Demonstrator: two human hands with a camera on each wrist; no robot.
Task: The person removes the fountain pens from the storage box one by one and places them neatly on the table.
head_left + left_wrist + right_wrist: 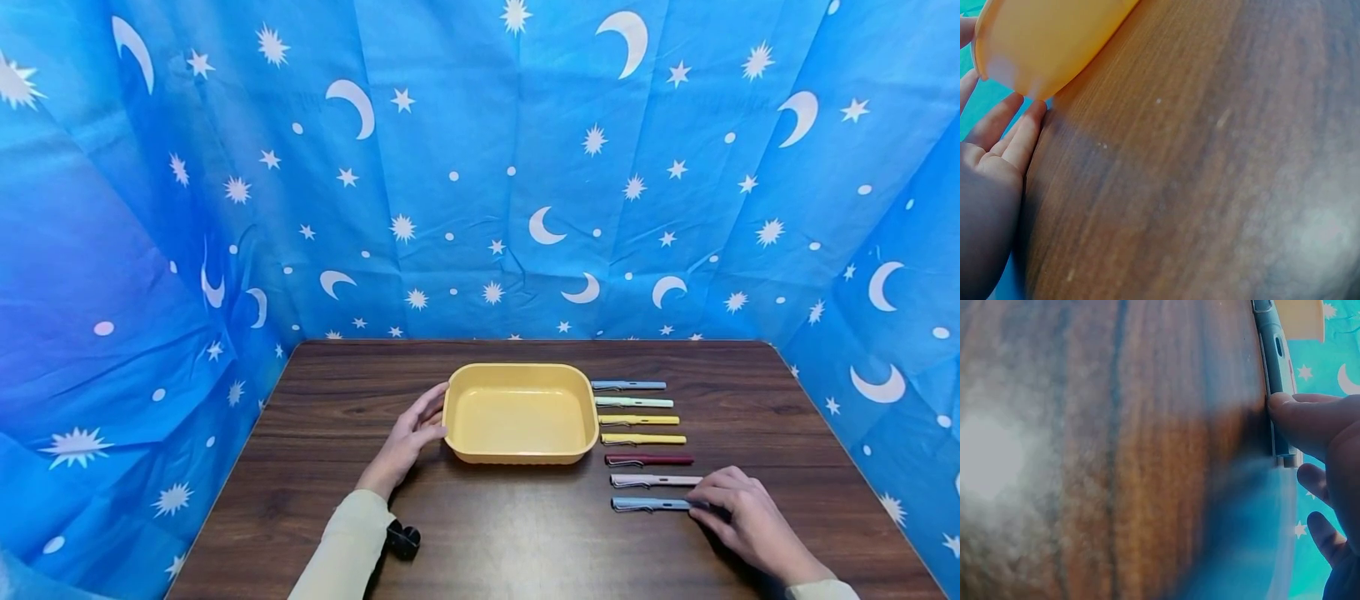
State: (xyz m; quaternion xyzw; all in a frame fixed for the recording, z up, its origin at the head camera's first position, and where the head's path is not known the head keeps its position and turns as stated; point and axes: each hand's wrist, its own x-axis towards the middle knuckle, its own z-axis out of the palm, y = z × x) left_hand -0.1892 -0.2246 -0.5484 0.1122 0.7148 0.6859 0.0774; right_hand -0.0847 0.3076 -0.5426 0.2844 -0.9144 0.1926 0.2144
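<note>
A yellow rectangular dish (522, 457) stands on the wooden table, its inside bare. My left hand (405, 437) rests its fingertips against the dish's left side, fingers fairly straight; the left wrist view shows the fingertips (1036, 107) on the outer wall. My right hand (738, 512) pinches the right end of the nearest pen, a light blue one (649, 504) with a wire clip, between thumb and finger. In the right wrist view the thumb (1285, 403) presses on that pen's barrel, with the other fingers bent behind. A pale pinkish pen (652, 481) lies just beyond it.
Behind those lie a dark red pen (649, 460), two yellow pens (643, 439), a mint pen (636, 402) and a blue pen (628, 385), lined up right of the dish. A star-patterned blue cloth (480, 208) hangs around the table (337, 375).
</note>
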